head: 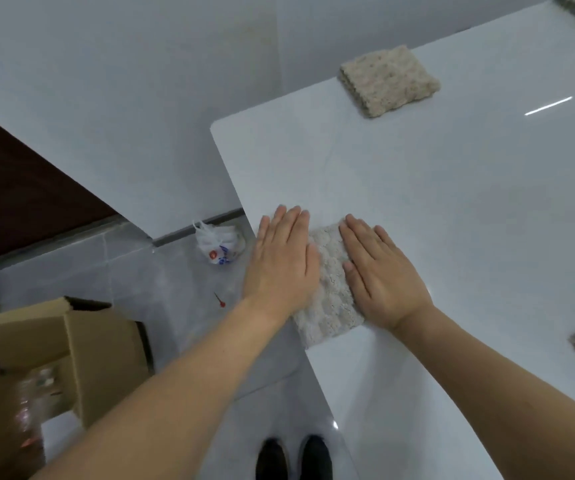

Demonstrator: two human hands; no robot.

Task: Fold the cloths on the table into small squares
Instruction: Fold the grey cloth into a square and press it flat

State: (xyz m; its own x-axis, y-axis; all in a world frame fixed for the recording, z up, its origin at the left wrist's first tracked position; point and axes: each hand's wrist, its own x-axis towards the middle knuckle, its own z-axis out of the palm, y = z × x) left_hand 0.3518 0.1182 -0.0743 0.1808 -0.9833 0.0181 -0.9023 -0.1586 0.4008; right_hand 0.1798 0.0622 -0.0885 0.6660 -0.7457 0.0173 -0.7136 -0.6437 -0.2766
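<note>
Left hand (pixel 280 263) and right hand (pixel 379 271): we press both flat, fingers straight, on folded cream cloth (pixel 331 289) at near-left edge of white worktop (pixel 452 202). Second folded cloth (pixel 388 81) lies well apart near far edge. Cardboard box (pixel 71 348) and plastic bag (pixel 218 245) on floor.

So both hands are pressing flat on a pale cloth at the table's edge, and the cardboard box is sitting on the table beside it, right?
Not quite. The cardboard box stands on the floor, left of the table, as the head view shows. The left hand and right hand do press flat on the pale cloth at the table's edge.
</note>
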